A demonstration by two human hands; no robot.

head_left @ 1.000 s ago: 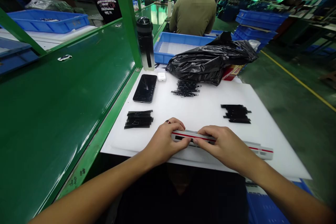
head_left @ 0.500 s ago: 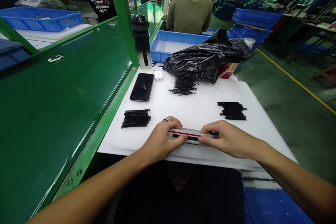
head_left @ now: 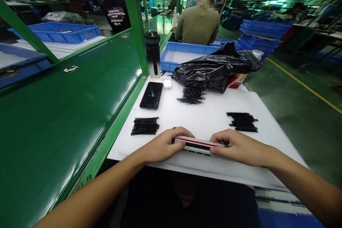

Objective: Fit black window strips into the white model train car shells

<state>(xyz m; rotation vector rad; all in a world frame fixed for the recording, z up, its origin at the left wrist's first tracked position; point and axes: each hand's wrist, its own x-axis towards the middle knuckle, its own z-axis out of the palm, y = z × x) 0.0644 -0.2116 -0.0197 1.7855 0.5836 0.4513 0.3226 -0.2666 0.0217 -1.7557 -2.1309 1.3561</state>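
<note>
A long, narrow white piece with a red stripe and a black strip along its side (head_left: 197,145) is held level between my two hands, near the front edge of the white work surface. My left hand (head_left: 169,145) grips its left end, thumb on the near side and fingers behind. My right hand (head_left: 232,145) pinches the right end the same way. Behind my left hand lies a bundle of flat black strips (head_left: 145,126). A similar bundle of black strips (head_left: 242,122) lies behind my right hand. Farther back is a pile of thin black frames (head_left: 191,96).
A phone (head_left: 151,95), a white earphone case (head_left: 167,84) and a dark bottle (head_left: 153,55) stand along the left. A black plastic bag (head_left: 211,69) lies at the back before a blue bin (head_left: 184,47). A green partition (head_left: 80,114) borders the left side. Two people are beyond.
The camera view has shifted, so everything appears lower and farther right. My hands are farther apart along the striped piece, showing more of its black strip.
</note>
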